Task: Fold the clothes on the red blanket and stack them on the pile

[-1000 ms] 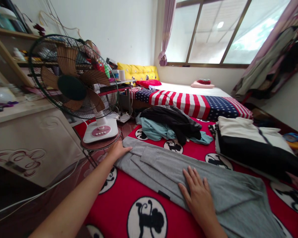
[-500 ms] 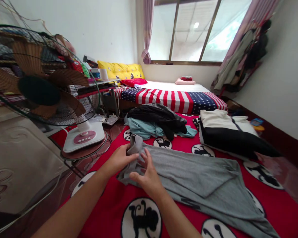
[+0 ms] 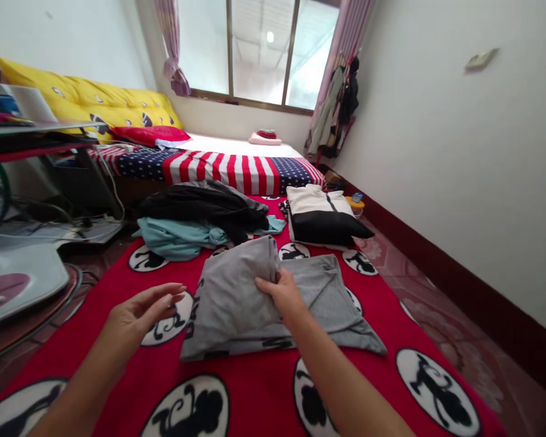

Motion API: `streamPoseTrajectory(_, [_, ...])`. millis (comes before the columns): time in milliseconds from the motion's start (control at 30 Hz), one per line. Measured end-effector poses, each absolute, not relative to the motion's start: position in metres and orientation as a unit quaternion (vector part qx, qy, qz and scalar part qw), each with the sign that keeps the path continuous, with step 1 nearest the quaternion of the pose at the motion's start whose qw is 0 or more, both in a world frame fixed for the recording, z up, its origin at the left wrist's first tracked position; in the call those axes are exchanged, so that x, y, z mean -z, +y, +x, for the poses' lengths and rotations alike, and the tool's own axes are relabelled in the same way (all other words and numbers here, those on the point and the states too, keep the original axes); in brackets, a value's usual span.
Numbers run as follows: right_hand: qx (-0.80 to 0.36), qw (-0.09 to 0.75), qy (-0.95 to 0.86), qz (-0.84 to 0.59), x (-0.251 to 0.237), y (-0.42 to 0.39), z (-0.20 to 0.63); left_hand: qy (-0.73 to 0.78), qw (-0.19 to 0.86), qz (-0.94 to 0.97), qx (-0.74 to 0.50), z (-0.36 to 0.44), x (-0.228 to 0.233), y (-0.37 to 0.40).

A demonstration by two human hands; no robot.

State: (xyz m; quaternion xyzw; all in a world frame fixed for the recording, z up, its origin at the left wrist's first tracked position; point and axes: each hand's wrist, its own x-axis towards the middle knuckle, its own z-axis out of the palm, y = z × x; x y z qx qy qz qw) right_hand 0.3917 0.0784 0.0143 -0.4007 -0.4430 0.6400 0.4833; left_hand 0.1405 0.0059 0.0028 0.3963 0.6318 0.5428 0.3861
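A pair of grey trousers or a similar long grey garment (image 3: 236, 297) lies on a red blanket (image 3: 250, 394) with black-and-white monkey circles. Its left part is folded over toward the right, and dark lettering shows along the lower edge. My right hand (image 3: 284, 294) pinches the edge of the folded layer, thumb on top. Off to the left, my left hand (image 3: 145, 312) hovers above the blanket, apart from the cloth, with fingers stretched and nothing in them.
Behind the grey garment lies a heap of black and teal clothes (image 3: 200, 212). A folded white-and-black jacket (image 3: 323, 215) sits to its right. A bed with a flag-pattern cover (image 3: 218, 170) stands beyond. At left are a fan base (image 3: 27, 279) and a desk (image 3: 40, 130).
The left end of the grey garment has been folded over to the right by my right hand. My left hand has let go and moved left. The view has turned right.
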Motion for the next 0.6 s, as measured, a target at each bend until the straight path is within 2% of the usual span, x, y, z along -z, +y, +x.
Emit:
streamPoseTrajectory(300, [-0.497,0.484,-0.450,-0.562,-0.009,0.104,0.555,0.617,0.481,0.390,-0.486,0.183,0.026,0.019])
streamPoseTrajectory(600, [-0.451,0.466,-0.458,-0.609,0.020,0.095,0.595,0.580,0.534,0.416,-0.454,0.232,0.028,0.035])
